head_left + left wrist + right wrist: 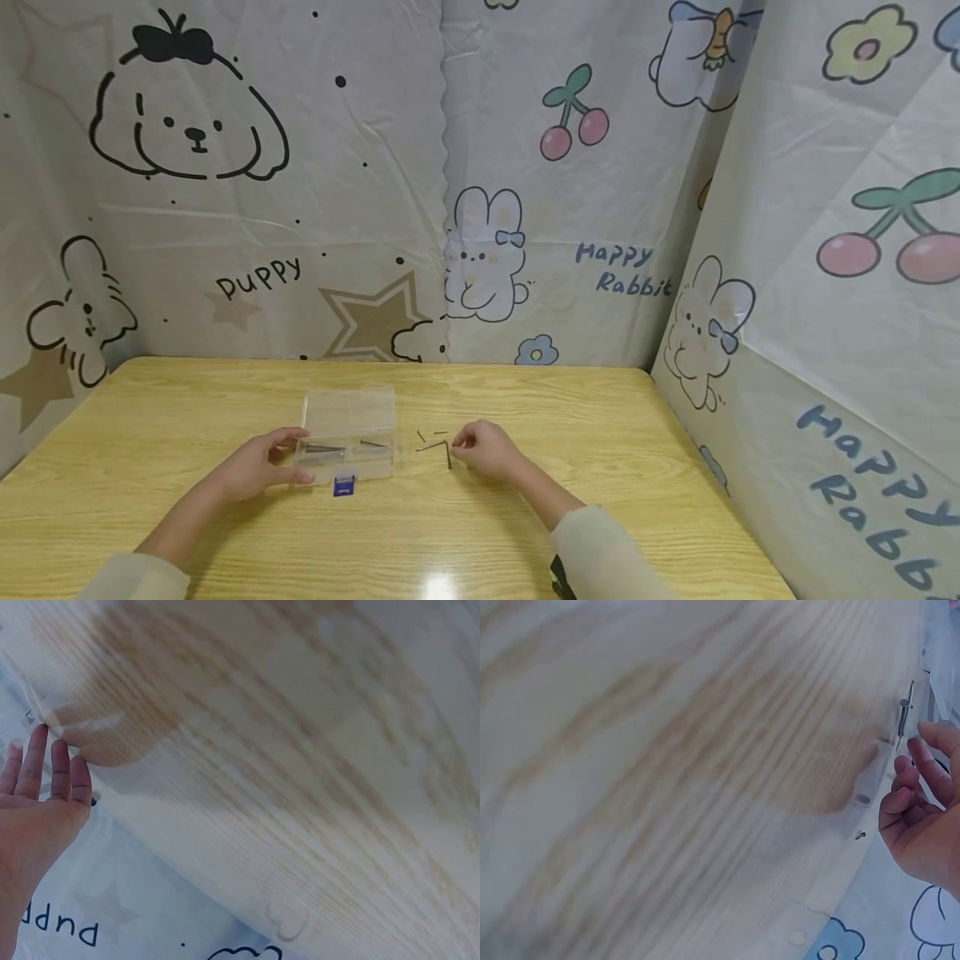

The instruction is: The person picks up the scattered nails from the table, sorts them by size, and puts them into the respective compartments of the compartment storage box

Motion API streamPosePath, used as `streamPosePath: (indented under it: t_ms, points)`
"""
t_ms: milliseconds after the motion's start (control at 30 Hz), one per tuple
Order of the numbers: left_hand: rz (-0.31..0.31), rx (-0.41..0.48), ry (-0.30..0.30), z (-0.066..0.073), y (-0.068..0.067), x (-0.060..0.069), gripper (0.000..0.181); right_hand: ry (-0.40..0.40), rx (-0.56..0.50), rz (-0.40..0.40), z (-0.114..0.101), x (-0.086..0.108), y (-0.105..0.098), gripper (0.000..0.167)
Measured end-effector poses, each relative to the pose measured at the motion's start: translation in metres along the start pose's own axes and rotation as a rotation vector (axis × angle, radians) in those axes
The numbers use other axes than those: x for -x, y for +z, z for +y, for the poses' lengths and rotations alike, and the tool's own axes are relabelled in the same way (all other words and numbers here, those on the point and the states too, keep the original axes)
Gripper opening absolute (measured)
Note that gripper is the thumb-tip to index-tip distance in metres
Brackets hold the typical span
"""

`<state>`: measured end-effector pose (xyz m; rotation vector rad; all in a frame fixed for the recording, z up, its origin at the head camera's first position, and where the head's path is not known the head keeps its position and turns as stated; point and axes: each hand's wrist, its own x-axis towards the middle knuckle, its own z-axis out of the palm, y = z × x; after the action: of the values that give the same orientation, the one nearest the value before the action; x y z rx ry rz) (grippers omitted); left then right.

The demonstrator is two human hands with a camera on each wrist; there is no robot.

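Observation:
A clear plastic box (372, 473) stands on the table with its lid (349, 410) raised at the back and a blue latch (343, 486) at its front. Long metal screws or nails (325, 450) lie in its compartments. My left hand (255, 467) holds the box's left end, thumb at the front corner and fingers farther back. Several loose screws or nails (431, 446) lie right of the box. My right hand (486, 450) is beside them, thumb and index finger close to one metal piece (905, 712); whether they pinch anything is unclear.
The wood-grain table (465, 533) runs back to a printed cloth (360, 208) hung behind it. Another cloth panel (810, 375) closes off the right side.

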<state>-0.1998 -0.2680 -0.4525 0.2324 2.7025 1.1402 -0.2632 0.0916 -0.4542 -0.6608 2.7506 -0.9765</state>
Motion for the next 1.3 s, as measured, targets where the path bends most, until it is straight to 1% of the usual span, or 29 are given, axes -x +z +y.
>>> streamPosePath:
  t_ms: [200,300,467,567,700,933,1133,1300]
  points:
    - [0.001,-0.002,0.002,0.0,0.0,0.0,0.079,0.01,0.037,-0.034,-0.001,0.007,0.002,0.014]
    - [0.0,-0.005,0.003,0.001,0.0,0.0,0.079,0.02,0.04,-0.037,-0.003,0.01,0.004,0.016]
    - [-0.001,-0.006,-0.005,0.001,0.0,0.0,0.079,0.039,0.035,-0.008,-0.003,0.013,0.008,0.021]
    - [0.003,-0.009,-0.006,0.002,0.0,0.0,0.079,0.038,0.022,0.006,-0.002,0.014,0.009,0.021]
    - [0.003,-0.005,-0.002,0.002,0.001,0.0,0.079,0.018,0.023,0.016,-0.001,0.014,0.011,0.018]
    - [0.004,-0.013,-0.004,0.002,0.0,0.0,0.08,0.012,0.075,0.055,0.0,0.015,0.011,0.009]
    - [0.007,-0.004,0.005,0.002,0.0,0.0,0.079,0.05,0.118,0.105,0.001,0.019,0.011,0.009]
    - [0.014,-0.012,0.01,0.002,0.0,0.0,0.079,0.091,0.097,0.14,0.003,0.019,0.01,0.007]
